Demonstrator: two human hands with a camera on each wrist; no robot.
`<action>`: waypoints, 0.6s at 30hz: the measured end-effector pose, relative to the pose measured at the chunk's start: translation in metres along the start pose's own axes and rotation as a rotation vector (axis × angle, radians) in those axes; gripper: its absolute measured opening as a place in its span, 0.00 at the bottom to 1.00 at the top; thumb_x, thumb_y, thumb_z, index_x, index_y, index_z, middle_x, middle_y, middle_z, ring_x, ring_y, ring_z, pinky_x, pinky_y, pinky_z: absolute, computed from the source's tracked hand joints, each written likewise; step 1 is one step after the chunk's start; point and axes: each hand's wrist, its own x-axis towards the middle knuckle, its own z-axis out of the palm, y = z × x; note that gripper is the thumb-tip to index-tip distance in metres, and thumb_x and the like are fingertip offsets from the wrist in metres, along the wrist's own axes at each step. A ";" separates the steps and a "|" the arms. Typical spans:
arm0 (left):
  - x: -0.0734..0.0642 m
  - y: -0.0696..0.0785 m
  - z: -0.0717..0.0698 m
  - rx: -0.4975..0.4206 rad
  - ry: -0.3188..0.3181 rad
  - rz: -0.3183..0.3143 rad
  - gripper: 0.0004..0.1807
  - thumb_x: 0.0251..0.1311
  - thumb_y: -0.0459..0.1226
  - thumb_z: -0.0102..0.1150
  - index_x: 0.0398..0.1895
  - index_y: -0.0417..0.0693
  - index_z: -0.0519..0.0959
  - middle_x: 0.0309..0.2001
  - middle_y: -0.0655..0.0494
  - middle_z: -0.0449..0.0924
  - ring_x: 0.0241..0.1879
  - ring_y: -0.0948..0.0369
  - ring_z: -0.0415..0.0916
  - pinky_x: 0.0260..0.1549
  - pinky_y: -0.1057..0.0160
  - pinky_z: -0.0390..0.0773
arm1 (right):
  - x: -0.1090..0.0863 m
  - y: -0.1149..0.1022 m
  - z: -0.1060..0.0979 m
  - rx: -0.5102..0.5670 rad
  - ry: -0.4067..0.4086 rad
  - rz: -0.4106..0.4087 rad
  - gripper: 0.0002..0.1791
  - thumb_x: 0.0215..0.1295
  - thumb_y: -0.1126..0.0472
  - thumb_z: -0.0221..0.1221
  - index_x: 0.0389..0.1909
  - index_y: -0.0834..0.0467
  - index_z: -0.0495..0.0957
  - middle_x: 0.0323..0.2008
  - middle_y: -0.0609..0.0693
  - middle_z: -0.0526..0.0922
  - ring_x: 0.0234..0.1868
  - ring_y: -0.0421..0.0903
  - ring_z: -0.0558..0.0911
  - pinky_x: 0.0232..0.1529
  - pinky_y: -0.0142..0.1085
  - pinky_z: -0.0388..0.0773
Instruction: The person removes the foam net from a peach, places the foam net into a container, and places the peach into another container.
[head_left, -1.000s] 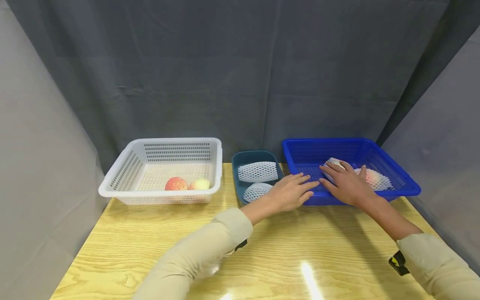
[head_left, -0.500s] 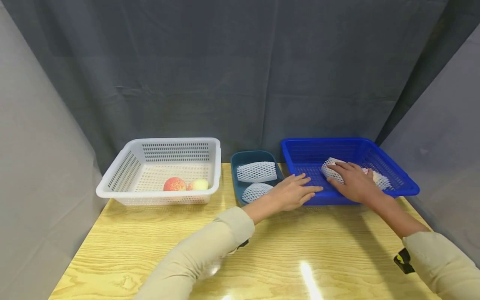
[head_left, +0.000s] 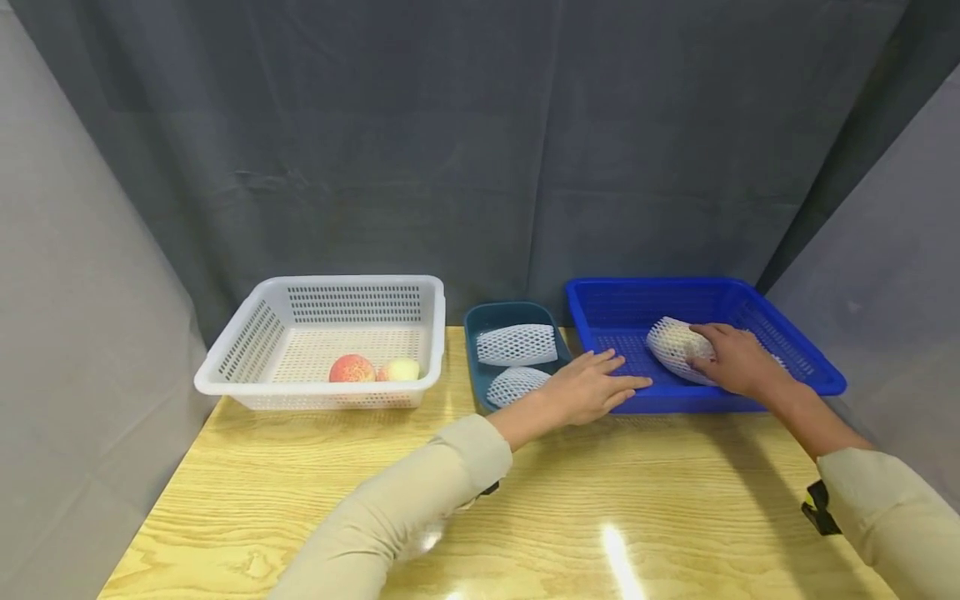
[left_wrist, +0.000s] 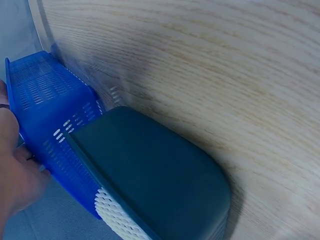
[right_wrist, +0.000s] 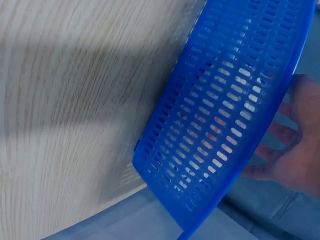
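In the head view, my left hand (head_left: 588, 387) reaches to the blue basket's (head_left: 810, 367) front left corner, its fingers straight and apart, holding nothing. My right hand (head_left: 738, 358) is over the right half of the basket. Its thumb and fingertips are at the right end of a round fruit in a white foam net (head_left: 675, 346). A second netted fruit lies mostly hidden beneath this hand; only a bit of white net (head_left: 778, 360) shows. In the right wrist view, the fingers (right_wrist: 280, 132) look loosely spread behind the basket's rim, and pale and red patches show through the slots.
A teal tray (head_left: 491, 315) with two white foam nets (head_left: 517, 344) stands between the baskets. On the left, a white basket (head_left: 247, 354) holds a red fruit (head_left: 352, 367) and a pale yellow one (head_left: 400, 369). A grey curtain (head_left: 375, 167) hangs behind the wooden table (head_left: 300, 500).
My right hand has slid rightward off most of the left netted fruit, uncovering it, and now covers more of the right one. My left hand has shifted slightly right.
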 end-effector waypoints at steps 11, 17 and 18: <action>0.001 -0.001 -0.002 -0.003 0.007 -0.003 0.26 0.80 0.51 0.24 0.78 0.76 0.53 0.76 0.55 0.56 0.76 0.57 0.49 0.72 0.56 0.52 | 0.006 0.030 -0.005 -0.005 -0.091 0.057 0.35 0.64 0.62 0.59 0.67 0.76 0.61 0.61 0.83 0.61 0.63 0.79 0.59 0.60 0.72 0.52; -0.001 -0.001 -0.004 -0.004 0.012 0.003 0.26 0.80 0.51 0.25 0.78 0.76 0.54 0.76 0.55 0.56 0.75 0.57 0.49 0.72 0.56 0.53 | 0.004 0.039 -0.008 0.025 -0.215 0.104 0.41 0.61 0.61 0.63 0.68 0.77 0.55 0.62 0.87 0.54 0.62 0.83 0.55 0.58 0.74 0.52; -0.001 -0.001 -0.005 -0.003 0.012 0.003 0.26 0.80 0.51 0.25 0.78 0.76 0.54 0.76 0.55 0.56 0.75 0.57 0.49 0.72 0.56 0.53 | 0.004 0.040 -0.008 0.031 -0.229 0.107 0.41 0.60 0.62 0.63 0.67 0.77 0.55 0.62 0.87 0.53 0.61 0.83 0.55 0.57 0.75 0.53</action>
